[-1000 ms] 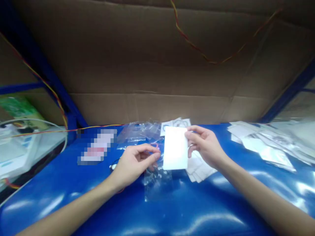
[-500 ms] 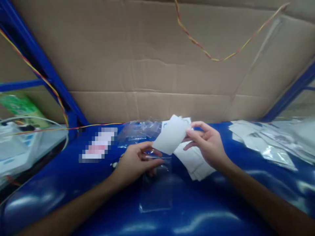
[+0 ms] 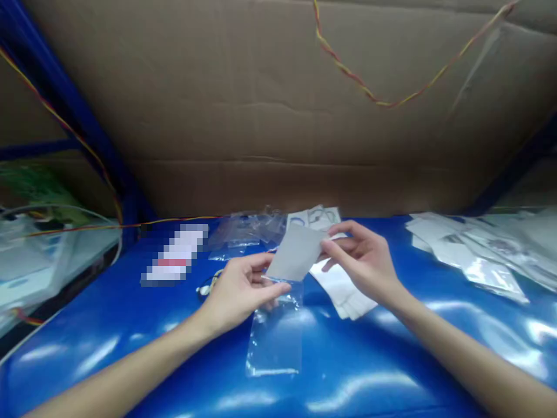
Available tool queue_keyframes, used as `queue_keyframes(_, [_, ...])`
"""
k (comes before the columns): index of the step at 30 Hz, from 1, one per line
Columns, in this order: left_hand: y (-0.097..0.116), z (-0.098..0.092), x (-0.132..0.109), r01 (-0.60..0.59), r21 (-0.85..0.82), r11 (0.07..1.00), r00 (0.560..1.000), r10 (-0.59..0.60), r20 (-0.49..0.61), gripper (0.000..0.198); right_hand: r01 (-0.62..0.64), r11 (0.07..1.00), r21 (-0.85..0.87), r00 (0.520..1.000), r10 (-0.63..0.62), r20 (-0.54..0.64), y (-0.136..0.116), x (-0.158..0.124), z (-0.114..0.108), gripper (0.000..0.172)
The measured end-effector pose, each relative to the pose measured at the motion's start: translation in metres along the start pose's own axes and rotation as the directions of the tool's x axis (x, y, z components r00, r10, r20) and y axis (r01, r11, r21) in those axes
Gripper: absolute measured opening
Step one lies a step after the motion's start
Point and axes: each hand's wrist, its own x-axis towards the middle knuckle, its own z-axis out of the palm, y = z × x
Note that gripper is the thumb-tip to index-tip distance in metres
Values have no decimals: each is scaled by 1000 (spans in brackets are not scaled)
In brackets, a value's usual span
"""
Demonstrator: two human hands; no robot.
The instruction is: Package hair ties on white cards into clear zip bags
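Over the blue counter (image 3: 130,325), right hand (image 3: 365,261) pinches the white card (image 3: 296,253), tilted, lower edge right at the clear bag (image 3: 275,342) mouth; left hand (image 3: 237,290) fingers grip that mouth, bag's length running toward the person.

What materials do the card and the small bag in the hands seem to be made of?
The card looks like stiff matte paper or thin plastic: flat, pale, no glare. The bag seems thin clear glossy plastic: the blue table shows through, with highlights.
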Motion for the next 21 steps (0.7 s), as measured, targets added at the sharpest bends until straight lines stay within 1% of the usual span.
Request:
queue_keyframes(4, [1,-1,0,-55,62,997,998,57,-32,40,-26,1000,3,1000,26,-6,1,0,1,25])
queue_keyframes(6, [0,-2,0,-86,87,992,994,91,-55,39,-27,1000,15,999,28,-20,0,0,1,26])
queue_keyframes(9, [-1,-3,2,-98,53,994,994,101,-49,40,-28,999,30,999,29,-28,0,-1,3,28])
queue_keyframes(14, [0,1,1,-47,-93,995,999,48,4,40,-37,997,61,997,41,-61,0,-1,4,30])
queue_keyframes(17, [0,3,0,-23,-117,993,1000,24,6,41,-56,995,83,996,61,-59,2,-1,5,28])
queue_keyframes(21, [0,4,0,7,-156,988,1000,-11,-24,45,-65,994,84,995,71,-76,3,-1,5,29])
